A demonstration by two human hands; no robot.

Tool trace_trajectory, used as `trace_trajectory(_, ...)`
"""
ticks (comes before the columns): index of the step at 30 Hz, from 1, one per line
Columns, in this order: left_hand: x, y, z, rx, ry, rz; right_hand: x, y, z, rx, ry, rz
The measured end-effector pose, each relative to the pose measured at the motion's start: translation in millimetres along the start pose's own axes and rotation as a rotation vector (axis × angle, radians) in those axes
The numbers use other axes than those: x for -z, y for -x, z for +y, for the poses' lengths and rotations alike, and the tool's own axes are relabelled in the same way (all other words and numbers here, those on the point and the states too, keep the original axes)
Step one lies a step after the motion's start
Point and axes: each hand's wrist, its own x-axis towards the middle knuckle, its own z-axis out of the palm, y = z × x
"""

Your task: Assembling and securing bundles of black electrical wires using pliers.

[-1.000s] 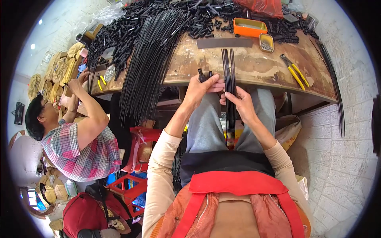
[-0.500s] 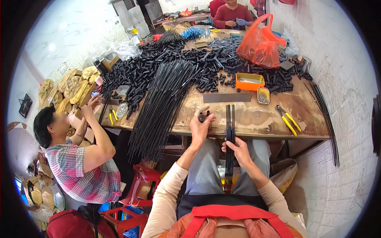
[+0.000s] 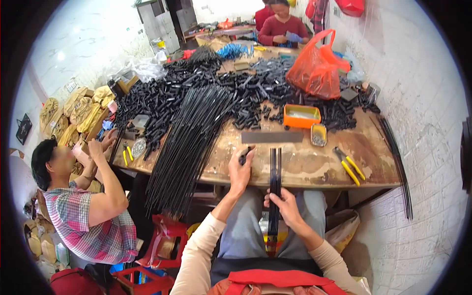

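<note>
My right hand (image 3: 285, 205) is closed round a slim bundle of long thin black rods (image 3: 276, 169), held upright in front of my lap. The rods' top ends reach over the table edge, and their lower ends hang between my knees. To the left, above the table's front edge, my left hand (image 3: 239, 172) is closed on small black tubular pieces (image 3: 245, 156); the fingers partly cover them, and I cannot tell how many there are. A flat grey strip (image 3: 272, 137) lies on the table just beyond both hands.
A big sheaf of black rods (image 3: 189, 142) overhangs the table (image 3: 231, 169) at left. Black fittings (image 3: 172, 88) are heaped behind. An orange box (image 3: 301, 115), a small metal tin (image 3: 318, 134), yellow-handled pliers (image 3: 349, 166) and a red bag (image 3: 319, 69) stand right. Co-workers sit left (image 3: 93, 216) and far.
My view has shifted, so the table appears lower and further left. My left hand has turned, its fingers drawn in round the black pieces. My right hand keeps hold of the rods.
</note>
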Motion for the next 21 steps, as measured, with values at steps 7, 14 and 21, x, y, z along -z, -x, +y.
trace_trajectory(7, 1.2, 9.3, -1.1, 0.150, 0.270, -0.034, 2.2, 4.2, 1.5, -0.030, -0.024, -0.005)
trace_trajectory(14, 3.4, 7.9, 5.8, 0.108, 0.320, 0.001, 5.8, -2.1, 3.6, 0.031, -0.065, -0.051)
trace_trajectory(21, 3.2, 0.7, -0.8, 0.230, 0.433, 0.050, 4.3, 1.2, 3.6, 0.035, -0.107, -0.039)
